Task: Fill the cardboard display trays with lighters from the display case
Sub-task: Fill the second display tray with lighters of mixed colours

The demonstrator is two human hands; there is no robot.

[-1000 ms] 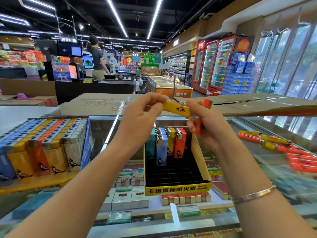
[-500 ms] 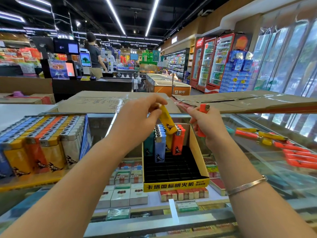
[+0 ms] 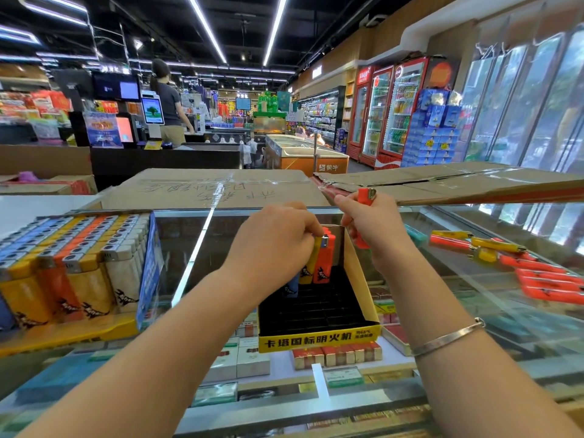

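Note:
A yellow cardboard display tray [image 3: 319,341] with a black slotted insert stands on the glass counter in front of me. Its back row holds a few upright lighters; most slots are bare. My left hand [image 3: 275,245] pinches the top of a yellow lighter [image 3: 308,263] standing in the back row beside an orange one [image 3: 325,262]. My right hand [image 3: 371,226] hovers by the tray's right wall and grips an orange lighter [image 3: 364,197], its metal head sticking up above the fingers.
A full tray of lighters [image 3: 72,267] sits at the left on the counter. Loose orange and yellow lighters [image 3: 512,263] lie on the glass at the right. Large cardboard boxes [image 3: 221,188] line the counter's far side. Cigarette packs show under the glass.
My left hand has taken the yellow lighter from my right hand, turned it upright and lowered it into the tray's back row. My right hand keeps its orange lighter.

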